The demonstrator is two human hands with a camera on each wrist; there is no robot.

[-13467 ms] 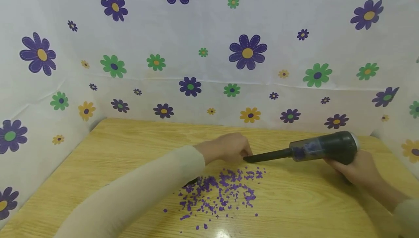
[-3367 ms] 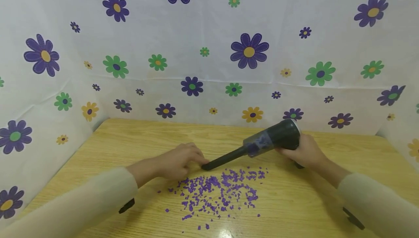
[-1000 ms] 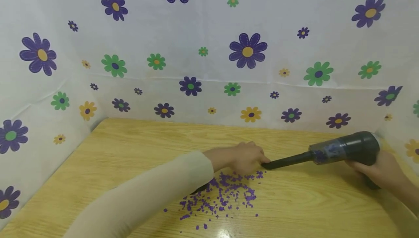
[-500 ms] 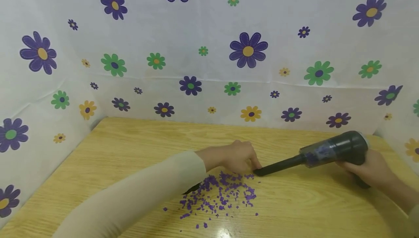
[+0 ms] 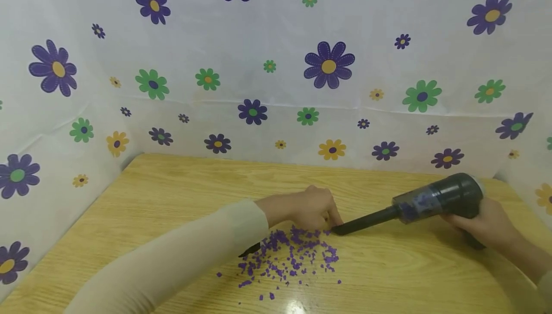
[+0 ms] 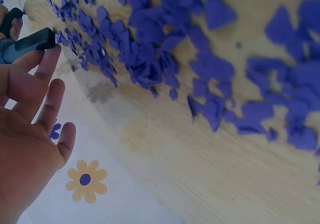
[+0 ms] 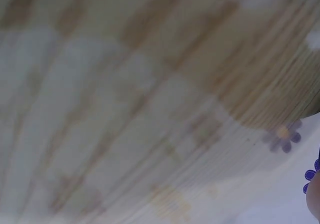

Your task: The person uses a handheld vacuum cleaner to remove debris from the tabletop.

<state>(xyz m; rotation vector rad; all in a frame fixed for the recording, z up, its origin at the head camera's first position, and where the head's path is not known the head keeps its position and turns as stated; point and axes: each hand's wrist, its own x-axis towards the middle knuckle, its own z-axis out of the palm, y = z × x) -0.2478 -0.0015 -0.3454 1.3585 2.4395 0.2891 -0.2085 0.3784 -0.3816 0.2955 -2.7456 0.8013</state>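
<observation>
My right hand (image 5: 489,223) grips the handle of a dark handheld vacuum cleaner (image 5: 461,194). Purple bits show through its clear dust cup (image 5: 418,203). The long black nozzle (image 5: 366,220) slants down to the left, its tip at the far right edge of a scatter of small purple paper scraps (image 5: 293,251). My left hand (image 5: 312,208) reaches across behind the scraps, its index fingertip touching the nozzle tip. In the left wrist view the fingers of the left hand (image 6: 35,119) spread loosely beside the nozzle (image 6: 37,39). Only a sliver of right hand (image 7: 314,196) shows in the right wrist view.
A light wood-grain table (image 5: 194,184) carries everything. White cloth with printed flowers (image 5: 276,40) walls the back and both sides. The left sleeve (image 5: 181,256) and a black piece (image 5: 250,250) under its cuff hide part of the table left of the scraps.
Over the last second both hands have brought the nozzle left and slightly nearer. Scraps at the far right corner have gone. Earlier, 3.4 seconds ago, the tip was farther left.
</observation>
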